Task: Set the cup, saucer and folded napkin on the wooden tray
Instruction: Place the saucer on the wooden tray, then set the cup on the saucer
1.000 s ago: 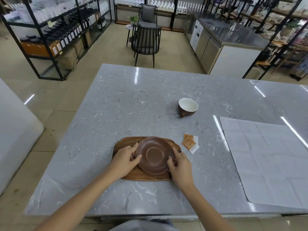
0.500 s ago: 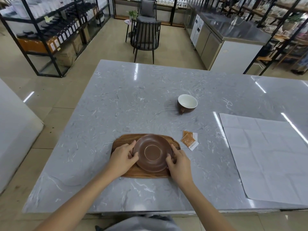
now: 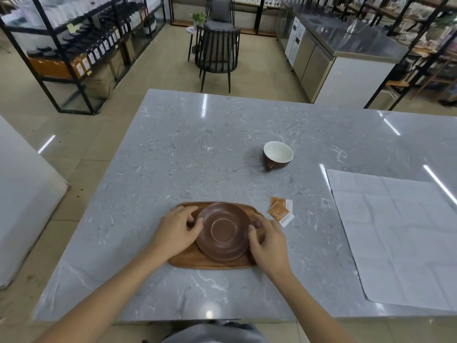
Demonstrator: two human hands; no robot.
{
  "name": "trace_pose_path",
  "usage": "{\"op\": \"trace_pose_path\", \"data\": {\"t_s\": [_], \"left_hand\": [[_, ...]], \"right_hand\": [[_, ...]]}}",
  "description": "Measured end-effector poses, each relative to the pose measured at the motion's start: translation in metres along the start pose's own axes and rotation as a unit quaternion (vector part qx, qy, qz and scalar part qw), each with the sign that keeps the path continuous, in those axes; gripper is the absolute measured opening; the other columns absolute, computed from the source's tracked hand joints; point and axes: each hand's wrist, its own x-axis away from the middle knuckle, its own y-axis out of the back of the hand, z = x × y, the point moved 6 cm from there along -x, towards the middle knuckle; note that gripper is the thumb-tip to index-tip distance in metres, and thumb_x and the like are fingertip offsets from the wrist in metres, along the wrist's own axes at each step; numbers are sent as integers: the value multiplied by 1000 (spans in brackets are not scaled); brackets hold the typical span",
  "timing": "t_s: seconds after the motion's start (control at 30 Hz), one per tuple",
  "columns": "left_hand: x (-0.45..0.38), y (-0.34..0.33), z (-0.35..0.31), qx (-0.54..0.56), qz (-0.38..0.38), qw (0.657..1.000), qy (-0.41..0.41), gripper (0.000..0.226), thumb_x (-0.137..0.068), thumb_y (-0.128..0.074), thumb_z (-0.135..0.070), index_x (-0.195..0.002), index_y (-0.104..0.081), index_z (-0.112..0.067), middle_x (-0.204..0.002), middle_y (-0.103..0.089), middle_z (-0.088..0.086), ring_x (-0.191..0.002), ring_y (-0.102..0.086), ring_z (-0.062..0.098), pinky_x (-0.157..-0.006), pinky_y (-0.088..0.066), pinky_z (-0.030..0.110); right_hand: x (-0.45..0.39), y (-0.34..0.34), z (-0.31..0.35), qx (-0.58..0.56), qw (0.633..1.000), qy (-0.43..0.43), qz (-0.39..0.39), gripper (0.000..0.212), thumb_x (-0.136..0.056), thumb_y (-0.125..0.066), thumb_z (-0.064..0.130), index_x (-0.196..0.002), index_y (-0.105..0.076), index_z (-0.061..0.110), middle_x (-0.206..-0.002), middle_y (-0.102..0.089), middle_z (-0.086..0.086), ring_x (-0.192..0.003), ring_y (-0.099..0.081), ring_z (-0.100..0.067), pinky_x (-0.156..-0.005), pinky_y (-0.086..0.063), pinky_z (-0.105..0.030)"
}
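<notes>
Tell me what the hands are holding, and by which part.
Both hands hold the saucer by its rim: left hand on the left edge, right hand on the right edge. It sits on the tray.

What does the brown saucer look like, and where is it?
The saucer is round, brown and matte, perhaps glazed ceramic, with a raised ring marking a shallow well in its middle. It is empty and lies flat, right way up, on the wooden tray, covering most of it. The left hand touches its left rim and the right hand its right rim, fingers curled at the edges. The cup stands apart, farther back.
</notes>
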Motion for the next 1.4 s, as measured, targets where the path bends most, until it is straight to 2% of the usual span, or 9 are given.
{"op": "trace_pose_path", "data": {"t_s": [0.13, 0.4, 0.53, 0.77, 0.93, 1.07, 1.17, 1.3, 1.4], "left_hand": [[-41, 11, -17, -17, 24, 999, -37, 39, -96, -60, -34, -133, -62, -21, -104, -64, -7, -82, -64, 10, -87, -55, 33], [-152, 1, -58, 5, 111, 991, -71, 42, -96, -61, -19, -138, -58, -13, -120, -63, 2, -98, -63, 19, -91, -49, 28], [-208, -3, -78, 14, 137, 988, -68, 52, -92, -69, -16, -142, -53, -11, -131, -62, 7, -107, -64, 25, -90, -47, 28], [-281, -41, -109, -13, 221, 969, -111, 82, -84, -78, -14, -154, -36, -19, -150, -47, 1, -119, -56, 21, -87, -45, 27], [-308, -80, -128, -34, 288, 945, -152, 102, -79, -81, -9, -159, -21, -23, -162, -32, -2, -127, -54, 22, -92, -44, 26], [-317, -107, -141, -39, 334, 923, -186, 104, -74, -82, -8, -159, -24, -22, -164, -27, 1, -130, -51, 18, -96, -39, 18], [-319, -120, -153, -16, 345, 911, -228, 98, -60, -76, -20, -151, -38, -10, -154, -41, 12, -133, -44, 17, -100, -32, 11], [-327, -127, -151, -12, 349, 908, -230, 104, -66, -85, -14, -155, -31, -15, -158, -35, 9, -141, -38, 18, -116, -31, 26], [-334, -129, -146, 19, 357, 909, -214, 96, -66, -87, -12, -148, -41, -31, -149, -45, -3, -120, -47, -1, -99, -39, 11]], "right_hand": [[-33, 28, -1, -14, 998, -5, -56, 23, -97, -61, 24, -118, -68, 22, -112, -64, 5, -78, -67, -5, -79, -58, -32], [-117, 51, -25, -89, 985, -104, -102, 18, -96, -56, 31, -107, -70, 25, -98, -71, 9, -78, -68, 1, -82, -58, -38], [-148, 44, -40, -123, 978, -144, -84, 20, -96, -57, 37, -105, -69, 24, -99, -72, 6, -84, -72, -19, -85, -59, -48], [-172, 16, -54, -168, 971, -169, -22, 33, -92, -60, 51, -114, -62, 27, -92, -68, 14, -84, -70, -14, -81, -61, -43], [-180, 5, -59, -196, 965, -176, -14, 26, -94, -63, 44, -113, -68, 28, -83, -73, 5, -72, -71, -15, -66, -60, -35], [-184, 2, -64, -213, 962, -171, -19, 17, -97, -62, 38, -109, -71, 29, -72, -72, 7, -60, -68, -4, -52, -50, -14], [-186, 0, -69, -240, 955, -172, -8, 15, -97, -62, 35, -108, -72, 30, -68, -70, 2, -56, -65, -7, -56, -57, -33], [-189, -1, -73, -248, 955, -162, 10, 12, -97, -63, 36, -105, -72, 34, -74, -72, -10, -59, -67, -16, -63, -60, -47], [-190, 0, -76, -231, 960, -157, 14, 13, -99, -62, 33, -108, -71, 33, -75, -73, -8, -68, -71, -28, -66, -62, -46]]}}
